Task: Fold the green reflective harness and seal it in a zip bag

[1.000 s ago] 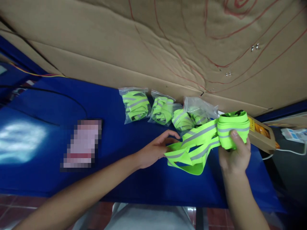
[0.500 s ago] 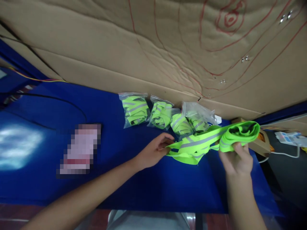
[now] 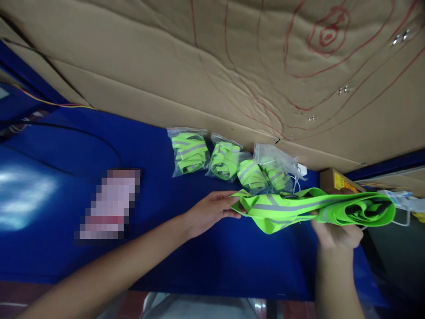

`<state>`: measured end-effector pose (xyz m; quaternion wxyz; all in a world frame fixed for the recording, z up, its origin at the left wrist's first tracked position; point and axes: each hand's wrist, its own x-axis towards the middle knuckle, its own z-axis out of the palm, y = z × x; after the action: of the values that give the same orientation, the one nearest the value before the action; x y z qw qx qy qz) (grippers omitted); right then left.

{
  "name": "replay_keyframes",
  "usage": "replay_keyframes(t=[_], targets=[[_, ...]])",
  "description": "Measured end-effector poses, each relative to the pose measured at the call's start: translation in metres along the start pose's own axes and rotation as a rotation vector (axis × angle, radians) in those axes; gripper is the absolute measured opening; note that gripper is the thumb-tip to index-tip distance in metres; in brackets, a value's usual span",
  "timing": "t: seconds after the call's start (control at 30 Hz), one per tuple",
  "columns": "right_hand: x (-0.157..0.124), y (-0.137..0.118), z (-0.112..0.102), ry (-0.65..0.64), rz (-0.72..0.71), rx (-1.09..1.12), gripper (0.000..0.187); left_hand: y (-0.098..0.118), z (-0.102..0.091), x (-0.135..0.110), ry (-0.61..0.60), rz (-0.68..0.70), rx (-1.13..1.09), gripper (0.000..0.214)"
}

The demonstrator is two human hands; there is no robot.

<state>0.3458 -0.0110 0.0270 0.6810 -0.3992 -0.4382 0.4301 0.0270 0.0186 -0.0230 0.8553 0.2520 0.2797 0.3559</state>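
Observation:
A neon-green reflective strap [image 3: 292, 206] with grey stripes stretches between my two hands above the table. My left hand [image 3: 212, 210] pinches its loose, looped end. At the other end, my right hand [image 3: 338, 232] is closed around the underside of a rolled-up part of the strap; some of its fingers are hidden behind the roll. Just beyond the strap lie several clear zip bags with coiled green reflective straps inside, among them a left bag [image 3: 190, 153] and a second bag [image 3: 225, 159]. The rightmost bag [image 3: 275, 170] has a loose, crumpled plastic top.
The blue table [image 3: 199, 261] runs up to a cardboard wall [image 3: 149, 66] with red drawn lines. A blurred-out flat object [image 3: 111, 204] lies at left, near a black cable [image 3: 83, 131]. A small cardboard box [image 3: 332, 179] stands at right. Below the table edge is a pale seat [image 3: 199, 305].
My right hand has moved slightly right and down with the rolled part, drawing the strap out longer. My left hand still pinches the other end, its fingers now straighter.

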Motion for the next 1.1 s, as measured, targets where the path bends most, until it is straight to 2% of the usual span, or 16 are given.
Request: replay_keyframes(t=[0.13,0.23,0.33,0.5,0.57,0.67,0.83,0.97,1.1], targets=[[0.002,0.003,0.0,0.061,0.046,0.019,0.046,0.0,0.005,-0.005,0.035,-0.036,-0.249,0.024],[0.004,0.007,-0.003,0.105,0.029,0.009,0.036,0.0,0.01,-0.009,0.04,-0.055,-0.273,0.022],[0.007,0.009,-0.006,0.099,0.012,0.023,0.03,0.001,0.011,-0.009,0.057,-0.054,-0.161,0.024],[0.009,0.006,-0.003,0.171,0.014,0.067,0.03,0.008,0.007,-0.006,0.158,0.158,0.218,0.025],[0.01,0.006,-0.002,0.21,0.041,0.094,0.03,0.012,0.005,-0.005,0.145,0.159,0.241,0.024],[0.012,0.009,0.0,0.277,0.147,0.13,0.037,0.018,0.004,-0.004,0.161,0.092,0.062,0.02],[0.017,0.018,0.006,0.39,0.249,0.166,0.036,0.028,0.005,-0.002,0.342,0.069,-0.263,0.032],[0.019,0.022,0.01,0.423,0.322,0.232,0.042,0.032,0.006,-0.003,0.341,0.124,-0.367,0.04],[0.018,0.023,0.012,0.419,0.353,0.247,0.046,0.034,0.007,-0.005,0.303,0.159,-0.396,0.039]])
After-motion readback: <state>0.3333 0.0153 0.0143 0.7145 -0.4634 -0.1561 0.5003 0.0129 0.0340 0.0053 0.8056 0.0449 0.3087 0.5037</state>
